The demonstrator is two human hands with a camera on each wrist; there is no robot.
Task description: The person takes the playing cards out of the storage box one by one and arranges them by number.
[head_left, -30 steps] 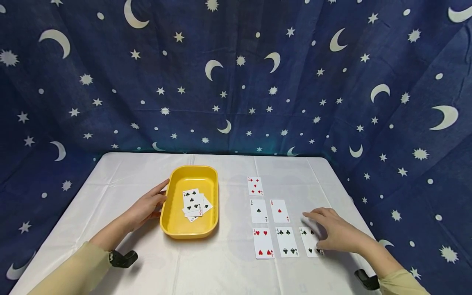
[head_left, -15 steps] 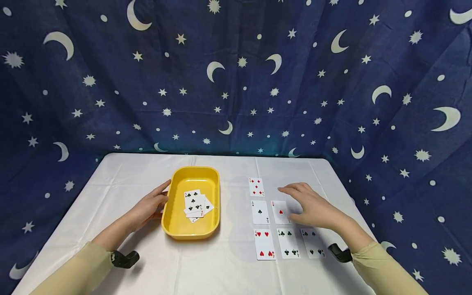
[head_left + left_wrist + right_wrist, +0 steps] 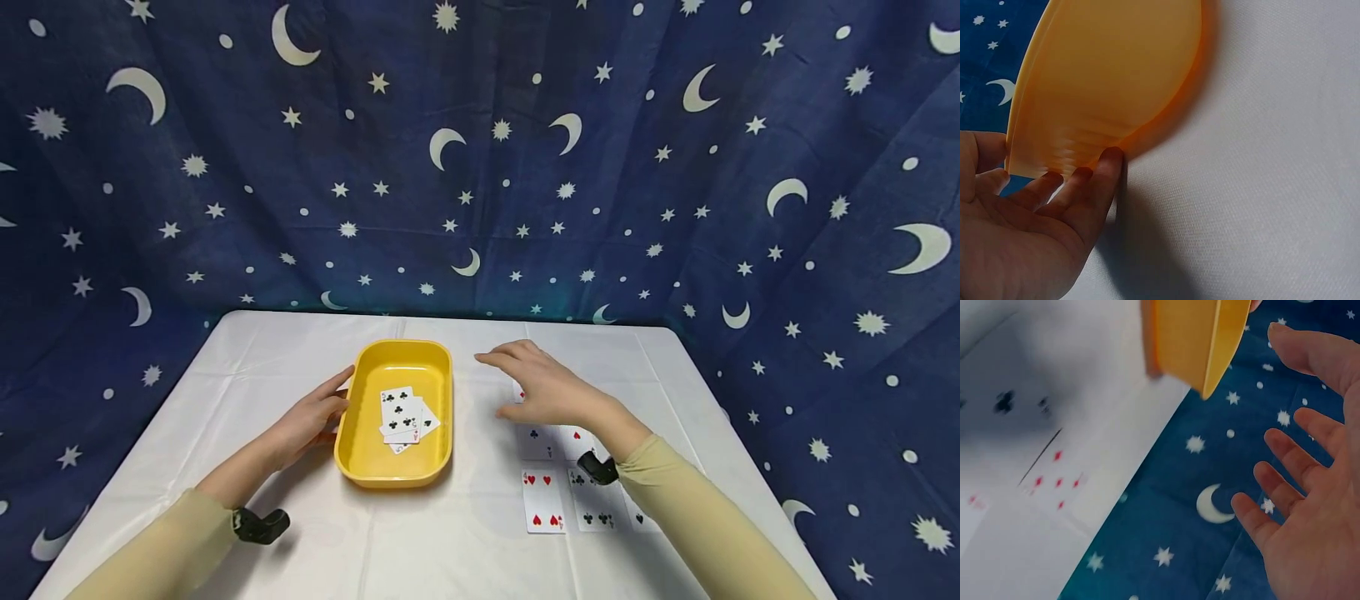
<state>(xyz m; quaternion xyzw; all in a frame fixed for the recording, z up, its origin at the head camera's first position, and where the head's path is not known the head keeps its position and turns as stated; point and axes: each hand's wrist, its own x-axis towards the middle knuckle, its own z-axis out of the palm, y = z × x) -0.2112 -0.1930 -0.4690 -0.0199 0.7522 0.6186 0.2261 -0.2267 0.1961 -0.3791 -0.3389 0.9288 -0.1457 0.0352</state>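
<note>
My left hand [image 3: 303,423] rests its fingers against the left outer wall of a yellow tray [image 3: 393,481]; the left wrist view shows the fingertips [image 3: 1110,161] at that wall. Inside the tray lies a small overlapping pile of playing cards, a five of clubs [image 3: 395,407] among them. Over the table, right of the tray, my right hand [image 3: 543,387] is held with spread fingers and nothing between them. Beneath it is the five of diamonds [image 3: 1059,482], largely hidden in the head view. The ace of clubs [image 3: 534,443] and ace of hearts [image 3: 577,439] are partly covered by the right hand and wrist.
Nearer the front lie the four of hearts [image 3: 543,500], the four of clubs [image 3: 597,508] and a spade card [image 3: 639,520] partly behind the right sleeve. A white cloth [image 3: 450,558] covers the table. A dark blue curtain [image 3: 480,167] with moons and stars hangs behind.
My right hand has moved left and away from me, from the four of spades across the aces toward the tray. The left hand stays at the tray. The head view has shifted slightly.
</note>
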